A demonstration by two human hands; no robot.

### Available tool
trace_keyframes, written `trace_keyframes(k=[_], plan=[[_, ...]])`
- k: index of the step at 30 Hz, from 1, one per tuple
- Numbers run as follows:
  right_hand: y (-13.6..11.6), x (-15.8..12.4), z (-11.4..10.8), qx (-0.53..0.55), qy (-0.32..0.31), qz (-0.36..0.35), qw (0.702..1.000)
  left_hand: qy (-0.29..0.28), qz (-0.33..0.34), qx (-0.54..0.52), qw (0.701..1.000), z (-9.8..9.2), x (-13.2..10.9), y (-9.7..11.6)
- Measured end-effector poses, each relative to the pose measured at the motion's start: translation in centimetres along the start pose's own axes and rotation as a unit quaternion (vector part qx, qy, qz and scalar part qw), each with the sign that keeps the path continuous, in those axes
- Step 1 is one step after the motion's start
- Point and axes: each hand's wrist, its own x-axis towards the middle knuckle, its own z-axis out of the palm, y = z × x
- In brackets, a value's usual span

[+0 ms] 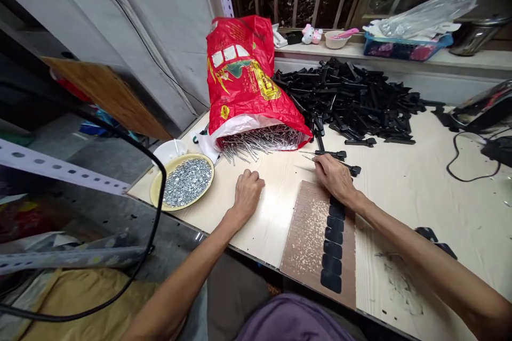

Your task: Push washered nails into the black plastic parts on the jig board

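My left hand rests on the pale table with its fingers curled under, close to metal rods spilling from a red bag lying on its side. What the fingers hold, if anything, is hidden. My right hand lies at the far end of a brown board and pinches a black plastic piece with a thin metal pin. A second such piece lies just beyond. A row of several black pads runs down the board's right side.
A yellow dish of small silver washers and a white bowl sit at the left edge. A big heap of black plastic parts fills the back. A black cable and a device lie far right. A windowsill holds a blue tray.
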Motion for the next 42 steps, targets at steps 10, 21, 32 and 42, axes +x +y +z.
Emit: trace_keyframes(k=[10,21,32,42], plan=[[-7.8,-2.0,-3.9,0.198,0.014,-0.012,0.98,0.008,-0.292,-0.644,0.707,-1.9,0.4,2.8],[-8.2,-3.6,-5.0,0.142,0.02,-0.043,0.989,-0.038,-0.309,-0.79,0.527,-3.7,0.2,6.7],[-7.7,-4.7,-5.3,0.118,0.037,-0.057,0.991,-0.039,-0.281,-0.794,0.537,-3.3,0.2,8.1],[-8.2,-5.3,-5.2,0.113,0.065,-0.028,0.991,0.093,-0.248,-0.747,0.61,-2.2,-0.3,10.6]])
